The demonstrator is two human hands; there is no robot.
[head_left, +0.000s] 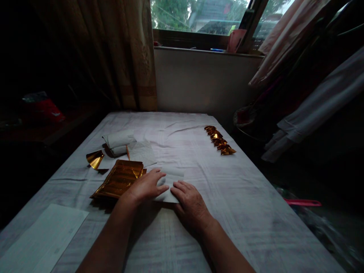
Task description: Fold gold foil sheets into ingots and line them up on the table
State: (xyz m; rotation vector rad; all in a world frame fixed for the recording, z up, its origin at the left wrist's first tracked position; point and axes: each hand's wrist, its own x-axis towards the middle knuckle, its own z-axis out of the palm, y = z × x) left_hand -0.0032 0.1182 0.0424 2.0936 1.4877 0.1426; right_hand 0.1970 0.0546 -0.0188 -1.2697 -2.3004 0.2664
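Observation:
A white sheet of paper (174,175) lies on the cloth-covered table in front of me. My left hand (152,184) rests on its left part, thumb and fingers spread apart. On the paper's right edge lies my right hand (190,199), its fingers extended and close together, thumb hidden. Neither hand visibly grips anything. Just left of my left hand is a stack of shiny gold foil sheets (121,176), partly behind that hand. Beyond it are a curled gold foil piece (96,159) and a folded greyish-white paper bundle (119,139) beside a loose flat sheet (141,152).
A row of folded gold foil pieces (217,140) stands near the table's far right edge. Another pale sheet (45,237) lies at the near left. Beyond the tablecloth (233,212) hang clothes (321,102) on the right and a curtain (113,53) at the back left.

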